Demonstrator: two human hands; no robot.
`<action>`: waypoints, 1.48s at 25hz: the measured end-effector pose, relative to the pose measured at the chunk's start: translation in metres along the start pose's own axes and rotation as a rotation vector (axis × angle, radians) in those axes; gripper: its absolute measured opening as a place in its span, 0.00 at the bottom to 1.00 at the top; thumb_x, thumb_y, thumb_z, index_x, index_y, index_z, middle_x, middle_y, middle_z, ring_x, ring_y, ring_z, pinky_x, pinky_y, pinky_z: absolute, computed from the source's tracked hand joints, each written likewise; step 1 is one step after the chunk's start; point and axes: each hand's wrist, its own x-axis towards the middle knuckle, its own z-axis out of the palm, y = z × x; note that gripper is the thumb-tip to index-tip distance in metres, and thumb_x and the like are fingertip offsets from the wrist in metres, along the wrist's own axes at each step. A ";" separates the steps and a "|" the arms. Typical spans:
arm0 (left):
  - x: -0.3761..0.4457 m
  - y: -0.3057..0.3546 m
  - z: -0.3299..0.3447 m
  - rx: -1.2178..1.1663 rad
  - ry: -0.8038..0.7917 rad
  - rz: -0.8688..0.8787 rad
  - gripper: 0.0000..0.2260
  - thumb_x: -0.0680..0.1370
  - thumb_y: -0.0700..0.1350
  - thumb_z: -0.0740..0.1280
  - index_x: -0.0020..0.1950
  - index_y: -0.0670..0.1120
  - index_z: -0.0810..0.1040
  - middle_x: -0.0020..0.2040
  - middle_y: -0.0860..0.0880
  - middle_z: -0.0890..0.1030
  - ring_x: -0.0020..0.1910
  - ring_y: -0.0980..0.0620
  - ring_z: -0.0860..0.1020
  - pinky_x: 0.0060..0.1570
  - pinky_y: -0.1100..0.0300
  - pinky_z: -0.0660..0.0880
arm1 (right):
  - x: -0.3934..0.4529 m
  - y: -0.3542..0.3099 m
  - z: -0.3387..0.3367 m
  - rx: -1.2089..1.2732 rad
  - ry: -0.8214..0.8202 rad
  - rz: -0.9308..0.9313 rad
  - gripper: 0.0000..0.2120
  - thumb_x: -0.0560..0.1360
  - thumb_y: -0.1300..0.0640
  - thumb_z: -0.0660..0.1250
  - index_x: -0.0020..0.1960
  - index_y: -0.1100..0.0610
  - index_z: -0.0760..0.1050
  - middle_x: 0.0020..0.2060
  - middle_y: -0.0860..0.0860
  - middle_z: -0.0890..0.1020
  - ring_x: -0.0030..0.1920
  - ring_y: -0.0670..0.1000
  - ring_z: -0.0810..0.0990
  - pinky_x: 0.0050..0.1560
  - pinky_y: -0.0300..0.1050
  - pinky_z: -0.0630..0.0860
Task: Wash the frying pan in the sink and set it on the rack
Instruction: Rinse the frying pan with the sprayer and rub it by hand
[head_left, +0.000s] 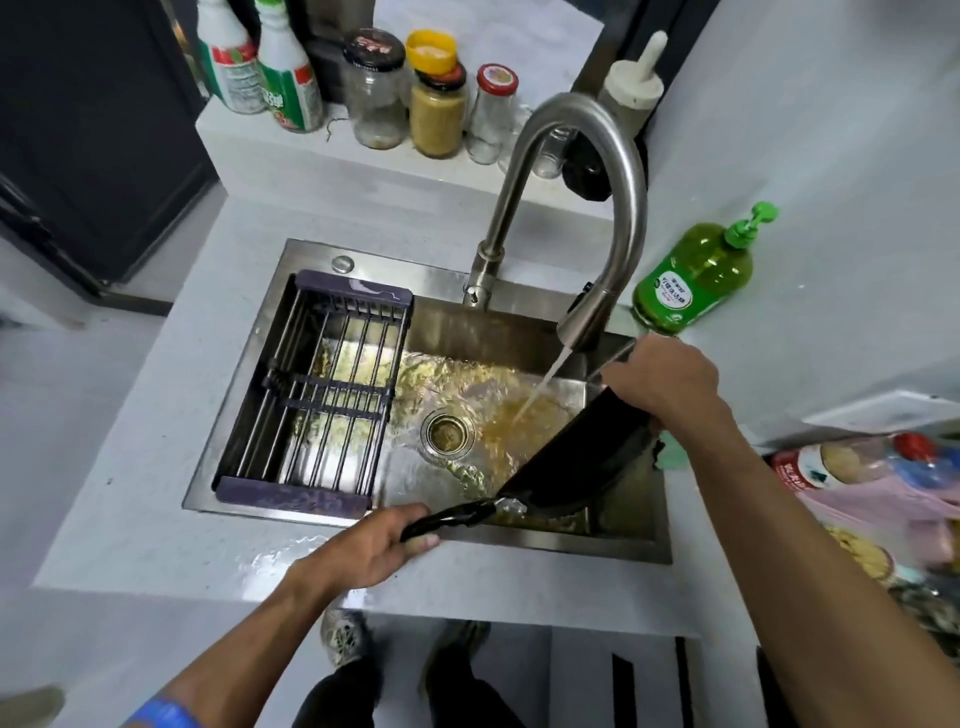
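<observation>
Pan (571, 467) is tipped on edge in the sink (332, 519) so dirty water runs out. Left hand (374, 545) grips the handle; right hand (660, 384) holds the top rim. Rack (317, 395) sits w/ nothing on it.

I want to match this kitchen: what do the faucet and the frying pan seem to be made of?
Faucet: likely brushed stainless steel, with a soft grey satin sheen. Frying pan: dark metal, probably non-stick coated or cast iron, matte black; its handle looks like glossy black plastic.

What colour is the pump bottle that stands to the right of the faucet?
The plastic pump bottle is green, with a lighter green pump; the head view shows it.
</observation>
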 end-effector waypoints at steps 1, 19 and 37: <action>0.001 0.003 0.001 0.007 0.004 -0.020 0.13 0.79 0.58 0.65 0.54 0.49 0.76 0.39 0.47 0.78 0.38 0.56 0.75 0.38 0.57 0.72 | 0.000 0.001 -0.001 -0.003 -0.009 -0.007 0.15 0.74 0.50 0.64 0.53 0.59 0.76 0.54 0.58 0.81 0.55 0.62 0.80 0.49 0.48 0.73; 0.018 0.063 0.005 0.532 0.469 -0.469 0.23 0.70 0.67 0.70 0.35 0.48 0.71 0.28 0.53 0.75 0.26 0.56 0.74 0.30 0.61 0.70 | -0.011 0.057 0.165 1.190 -0.316 0.416 0.27 0.77 0.69 0.62 0.72 0.50 0.68 0.56 0.51 0.81 0.53 0.58 0.82 0.55 0.59 0.81; 0.003 0.064 -0.008 0.444 0.419 -0.432 0.17 0.69 0.67 0.70 0.47 0.56 0.76 0.36 0.55 0.82 0.32 0.60 0.78 0.30 0.64 0.72 | 0.044 -0.016 0.204 0.135 -0.339 -0.465 0.40 0.79 0.40 0.62 0.81 0.44 0.42 0.81 0.48 0.37 0.80 0.55 0.37 0.79 0.59 0.42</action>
